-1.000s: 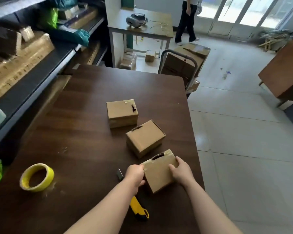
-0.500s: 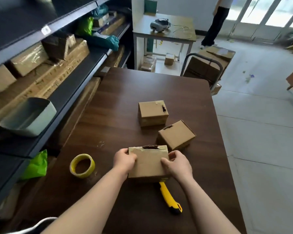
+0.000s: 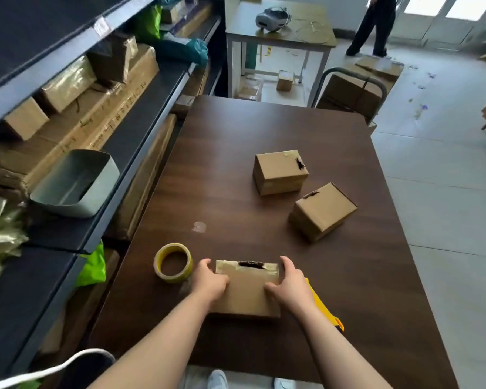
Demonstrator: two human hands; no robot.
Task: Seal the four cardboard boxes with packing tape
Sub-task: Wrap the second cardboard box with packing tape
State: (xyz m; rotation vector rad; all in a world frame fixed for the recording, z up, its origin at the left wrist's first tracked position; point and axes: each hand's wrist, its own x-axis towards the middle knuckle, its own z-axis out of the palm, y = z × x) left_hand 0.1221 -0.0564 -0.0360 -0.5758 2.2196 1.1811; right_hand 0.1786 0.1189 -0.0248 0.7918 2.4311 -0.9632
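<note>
Dark table point(image 3: 236, 164), held box point(image 3: 246, 293) now nearer tape roll point(image 3: 173, 263).

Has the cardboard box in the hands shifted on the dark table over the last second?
Yes. The held cardboard box moved left, from the table's right edge to beside the yellow tape roll.

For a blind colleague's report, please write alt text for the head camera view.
Two bare hands, left hand and right hand, grip the sides of a small brown cardboard box on a dark wooden table. A yellow roll of packing tape lies just left; a yellow utility knife lies right, and two more boxes sit farther back.
</note>
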